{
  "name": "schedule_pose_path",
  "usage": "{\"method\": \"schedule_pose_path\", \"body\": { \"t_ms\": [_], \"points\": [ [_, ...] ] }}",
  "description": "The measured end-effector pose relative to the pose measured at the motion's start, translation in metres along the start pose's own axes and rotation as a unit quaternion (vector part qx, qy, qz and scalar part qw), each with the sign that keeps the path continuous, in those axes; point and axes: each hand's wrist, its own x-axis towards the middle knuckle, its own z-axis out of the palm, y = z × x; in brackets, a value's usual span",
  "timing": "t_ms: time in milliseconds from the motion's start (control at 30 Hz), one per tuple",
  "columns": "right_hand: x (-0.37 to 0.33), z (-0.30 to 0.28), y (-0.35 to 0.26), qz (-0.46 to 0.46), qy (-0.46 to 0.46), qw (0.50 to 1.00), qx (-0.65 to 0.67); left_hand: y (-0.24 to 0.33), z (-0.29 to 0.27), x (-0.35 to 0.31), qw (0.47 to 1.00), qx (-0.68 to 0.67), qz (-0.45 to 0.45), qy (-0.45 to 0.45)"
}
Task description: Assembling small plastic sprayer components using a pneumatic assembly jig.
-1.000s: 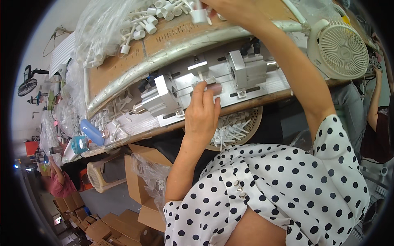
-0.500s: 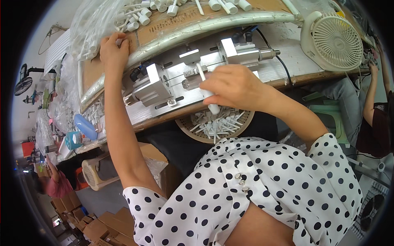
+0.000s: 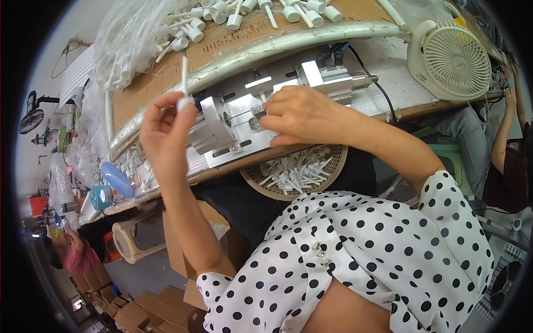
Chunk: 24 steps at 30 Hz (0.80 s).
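My left hand (image 3: 166, 125) pinches a white applicator cap (image 3: 185, 83) between thumb and fingers, its thin stem pointing up. The hand is raised at the left end of a silver metal clamping fixture (image 3: 214, 125). Over the middle of that fixture, my right hand (image 3: 294, 114) has its fingers closed. A pale stem (image 3: 263, 95) shows at its fingertips; the cap end of this piece is hidden by the hand. Beside the fingers, a clear rounded part (image 3: 255, 123) sits in the fixture.
Loose white applicator caps (image 3: 236, 19) lie on a cardboard-covered, tube-edged board at the back. Below the bench edge, a basket (image 3: 340, 166) holds several more. A white fan (image 3: 455, 58) stands right, a black cable (image 3: 383, 86) beside the fixture. Cardboard boxes (image 3: 133, 311) sit on the floor left.
My left hand has come back from the pile toward the fixture with an applicator cap in it. My right hand has shifted slightly left, and the cap that hung below its fingers no longer shows.
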Motion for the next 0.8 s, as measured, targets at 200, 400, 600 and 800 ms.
{"method": "schedule_pose_path", "body": {
  "t_ms": [200,400,600,800],
  "points": [
    [0.045,-0.041,0.057,0.135,0.093,0.984,-0.073,-0.024,0.044,-0.054,0.98,0.121,0.159,0.003],
    [0.093,-0.042,0.123,0.249,-0.068,0.939,-0.227,-0.04,0.073,-0.071,0.94,0.271,0.207,-0.02],
    [0.07,-0.05,0.129,0.252,0.157,0.944,-0.143,-0.043,0.094,-0.06,0.912,0.322,0.24,-0.08],
    [0.055,-0.089,0.059,0.397,0.243,0.702,0.539,-0.035,0.086,-0.059,0.912,0.333,0.214,-0.104]
  ]
}}
